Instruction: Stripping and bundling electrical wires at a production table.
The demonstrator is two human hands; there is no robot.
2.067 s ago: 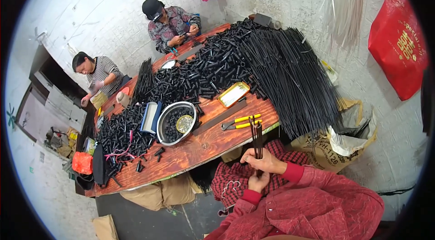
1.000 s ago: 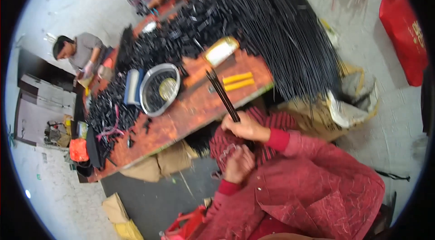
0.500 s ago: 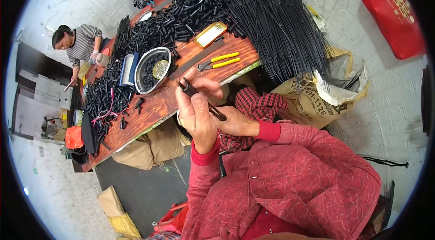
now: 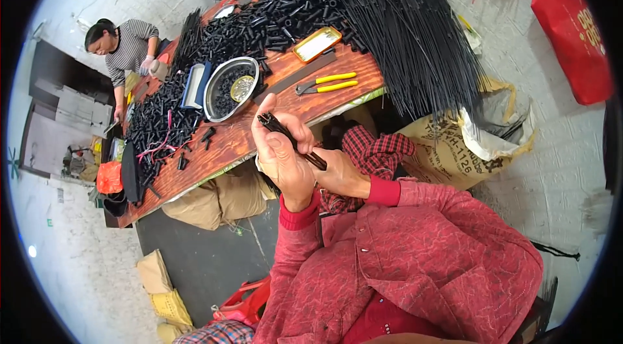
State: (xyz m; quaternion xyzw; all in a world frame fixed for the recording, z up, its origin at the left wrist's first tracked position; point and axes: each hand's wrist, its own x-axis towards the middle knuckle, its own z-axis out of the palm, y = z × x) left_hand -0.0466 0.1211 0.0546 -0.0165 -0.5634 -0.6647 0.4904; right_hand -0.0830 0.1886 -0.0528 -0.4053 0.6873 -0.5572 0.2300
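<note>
as we read the red-brown tabletop from left to right, we meet an orange-red bag by its left corner, then a spread of short black pieces along the left edge. farther along we see a metal bowl between the far and near edges. before the near edge, the left hand lies against a bundle of black rods, which slants between its thumb and fingers; we cannot tell whether these press together. beyond the bundle, a yellow-rimmed tray and yellow-handled pliers lie on the tabletop, the pliers nearer the near edge. next, we find the right hand clamped around the bundle's lower end. lastly, long rods overhang the right edge.
</note>
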